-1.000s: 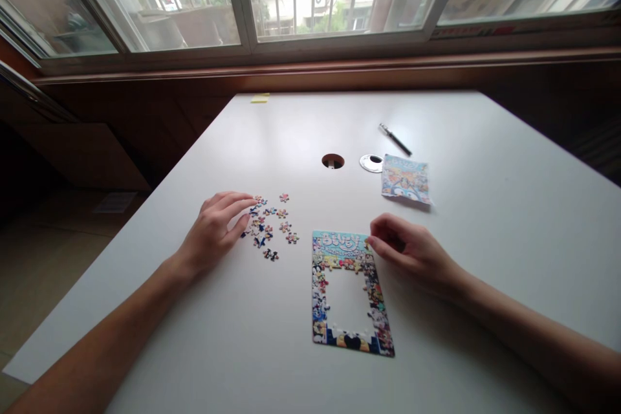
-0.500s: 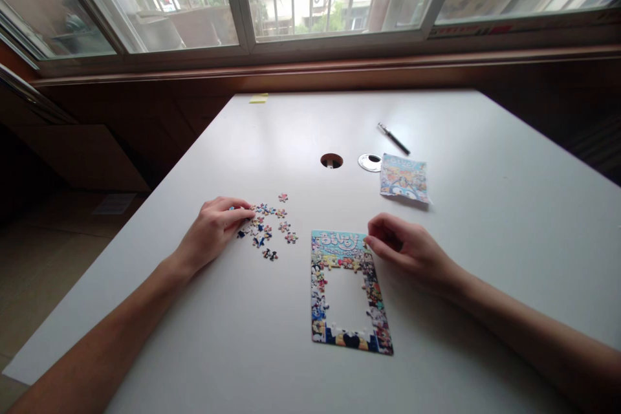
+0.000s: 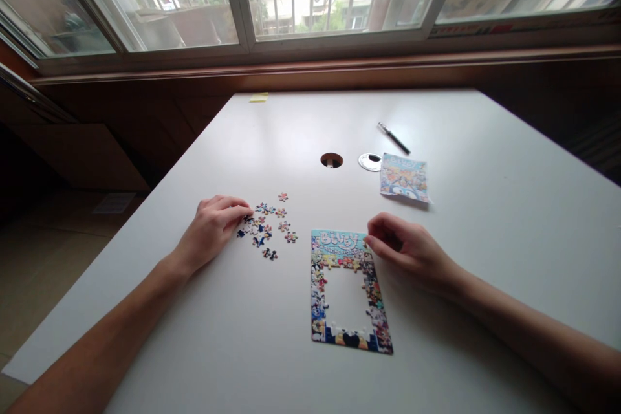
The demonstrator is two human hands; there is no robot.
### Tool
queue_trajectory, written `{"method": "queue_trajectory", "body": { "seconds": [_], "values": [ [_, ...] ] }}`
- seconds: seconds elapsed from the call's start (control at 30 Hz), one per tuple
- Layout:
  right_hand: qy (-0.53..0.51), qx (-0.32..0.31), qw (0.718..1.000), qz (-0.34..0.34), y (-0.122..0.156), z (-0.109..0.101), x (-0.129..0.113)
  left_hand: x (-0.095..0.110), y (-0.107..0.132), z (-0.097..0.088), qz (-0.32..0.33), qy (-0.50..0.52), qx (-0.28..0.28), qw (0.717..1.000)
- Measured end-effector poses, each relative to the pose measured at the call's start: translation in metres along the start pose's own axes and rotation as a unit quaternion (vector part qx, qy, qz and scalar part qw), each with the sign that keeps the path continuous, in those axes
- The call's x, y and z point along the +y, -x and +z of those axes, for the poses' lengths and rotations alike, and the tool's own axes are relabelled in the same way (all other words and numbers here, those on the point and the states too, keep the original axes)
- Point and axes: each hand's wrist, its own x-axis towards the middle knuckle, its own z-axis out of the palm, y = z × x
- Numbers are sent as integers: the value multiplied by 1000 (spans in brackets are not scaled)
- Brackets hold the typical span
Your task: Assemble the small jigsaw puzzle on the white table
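The left hand [image 3: 212,225] bends at small multicoloured cardboard jigsaw pieces [image 3: 262,231]; the right hand [image 3: 407,242] curls at a rectangular picture-printed cardboard frame [image 3: 339,240], touching its far corner. I can't tell whether either grips anything. A careless brush could scatter pieces; a nudge, skew the frame.

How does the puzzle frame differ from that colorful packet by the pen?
The puzzle frame has a large jagged-edged opening, while the packet shows none. The frame looks flat and stiff; the packet looks slightly rumpled. The frame has the right hand at its top corner; the packet lies farther back, near the pen. Both carry colorful prints with light blue at the top.
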Motion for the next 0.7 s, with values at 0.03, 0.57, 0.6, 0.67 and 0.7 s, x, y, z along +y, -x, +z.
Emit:
{"method": "queue_trajectory", "body": {
  "seconds": [0.03,0.57,0.6,0.67,0.7],
  "values": [
    [-1,-1,1000,0,0,0,0,0,0,0,-4,-6,-1,1000],
    [3,0,1000,2,0,-1,-3,20,-3,-10,-8,321,166,932],
    [3,0,1000,2,0,-1,-2,23,-2,-11,4,323,163,932],
    [2,-1,1000,3,0,-1,-2,28,-1,-13,24,316,154,936],
    [2,-1,1000,3,0,-1,-2,29,-1,-14,31,314,150,937]
  ]
}}
